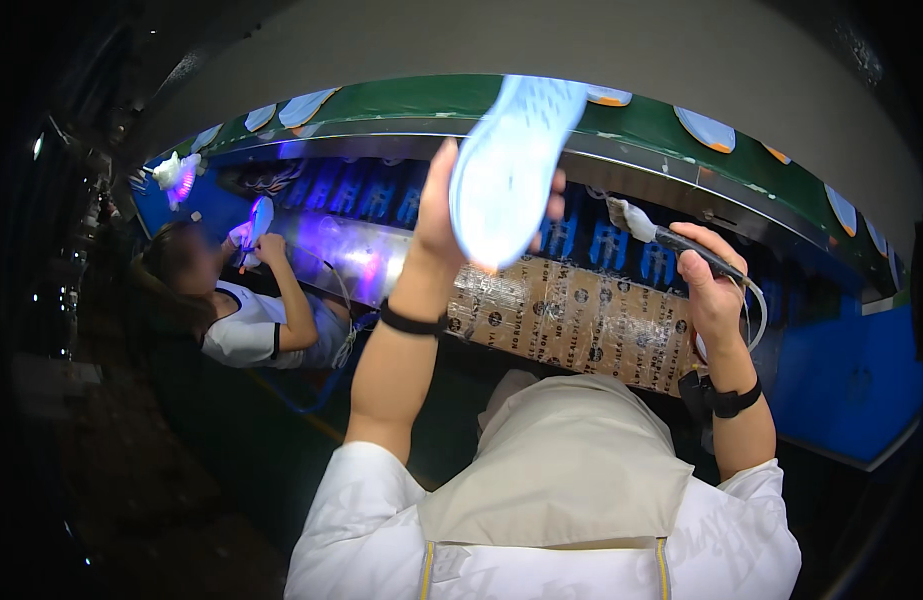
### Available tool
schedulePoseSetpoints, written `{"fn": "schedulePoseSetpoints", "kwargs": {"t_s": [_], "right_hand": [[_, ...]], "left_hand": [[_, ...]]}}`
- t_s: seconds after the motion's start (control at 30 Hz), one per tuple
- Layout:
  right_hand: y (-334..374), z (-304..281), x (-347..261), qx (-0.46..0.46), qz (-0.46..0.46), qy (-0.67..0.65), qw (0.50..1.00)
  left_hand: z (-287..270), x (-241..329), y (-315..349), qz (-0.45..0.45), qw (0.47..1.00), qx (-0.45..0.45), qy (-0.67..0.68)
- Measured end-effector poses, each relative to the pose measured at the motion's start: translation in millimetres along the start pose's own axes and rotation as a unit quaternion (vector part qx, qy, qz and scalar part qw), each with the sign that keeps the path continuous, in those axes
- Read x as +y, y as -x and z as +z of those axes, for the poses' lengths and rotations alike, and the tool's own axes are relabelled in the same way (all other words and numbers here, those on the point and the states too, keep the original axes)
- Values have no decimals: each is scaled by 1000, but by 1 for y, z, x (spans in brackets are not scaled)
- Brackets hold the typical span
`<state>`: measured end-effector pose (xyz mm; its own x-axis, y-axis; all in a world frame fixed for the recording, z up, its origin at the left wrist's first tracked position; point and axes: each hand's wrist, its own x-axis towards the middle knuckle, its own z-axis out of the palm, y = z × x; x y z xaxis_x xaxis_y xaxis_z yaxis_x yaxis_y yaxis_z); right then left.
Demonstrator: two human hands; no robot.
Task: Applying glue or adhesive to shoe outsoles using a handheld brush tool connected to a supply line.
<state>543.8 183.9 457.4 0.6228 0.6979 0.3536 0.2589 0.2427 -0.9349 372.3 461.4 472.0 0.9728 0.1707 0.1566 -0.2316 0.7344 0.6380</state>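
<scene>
At the left of the frame a co-worker (241, 335) holds another sole (260, 218). In the upper centre, the left hand (438, 218) clasps a pale blue shoe sole (506, 185) by its edges, thumb left, fingertips right; its long axis runs steeply from upper right to lower left, the rounded, orange-tipped end pointing down. Right of centre, the right hand (716, 288) is closed around a black-handled brush (689, 245), its tip towards the upper left
</scene>
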Motion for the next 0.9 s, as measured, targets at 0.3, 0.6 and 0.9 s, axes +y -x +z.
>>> {"fn": "schedulePoseSetpoints", "kwargs": {"t_s": [0.3, 0.6, 0.9], "right_hand": [[9, 18, 29, -50, 79, 47, 995], [15, 17, 53, -29, 109, 128, 985], [14, 22, 60, -18, 211, 102, 972]], "left_hand": [[-64, 30, -64, 88, 885, 263, -373], [-218, 228, -23, 103, 295, 399, -862], [-297, 292, 21, -48, 253, 439, -861]]}}
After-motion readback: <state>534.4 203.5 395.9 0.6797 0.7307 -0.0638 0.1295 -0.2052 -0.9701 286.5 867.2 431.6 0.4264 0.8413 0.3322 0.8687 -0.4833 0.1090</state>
